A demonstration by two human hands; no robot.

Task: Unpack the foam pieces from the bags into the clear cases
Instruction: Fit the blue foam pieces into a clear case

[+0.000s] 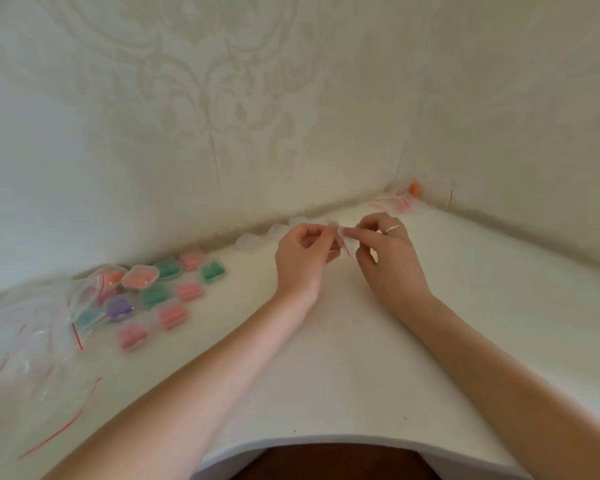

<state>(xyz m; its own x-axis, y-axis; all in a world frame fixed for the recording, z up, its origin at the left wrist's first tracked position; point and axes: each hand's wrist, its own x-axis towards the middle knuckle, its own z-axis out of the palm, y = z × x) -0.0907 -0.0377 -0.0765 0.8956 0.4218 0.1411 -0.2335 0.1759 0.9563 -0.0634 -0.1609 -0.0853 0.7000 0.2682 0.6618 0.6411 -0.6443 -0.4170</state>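
Here your left hand (302, 258) and your right hand (383, 249) meet over the far middle of the white desk (343, 358), and both pinch the same small clear bag (340, 237) between thumb and curled fingers. The bag sits right between the two hands, lifted off the desk, its red seal line showing just below your fingertips. What is inside it is too blurred to tell. A ring (392, 229) shows on a finger of your right hand.

Just beyond your hands, against the far wall, lie a few empty clear cases (257, 239) in a loose row. Well to the left, the filled cases (174, 292) are grouped on the desk, holding pink, green, orange and purple foam pieces. Beside them at the left edge lies a heap of empty bags (32, 334), crumpled, with red seal strips.

In the far right corner, well apart from your hands, a bag with a pink piece (404, 204) rests on the desk, and an orange piece (414, 188) sits just behind it near the wall.
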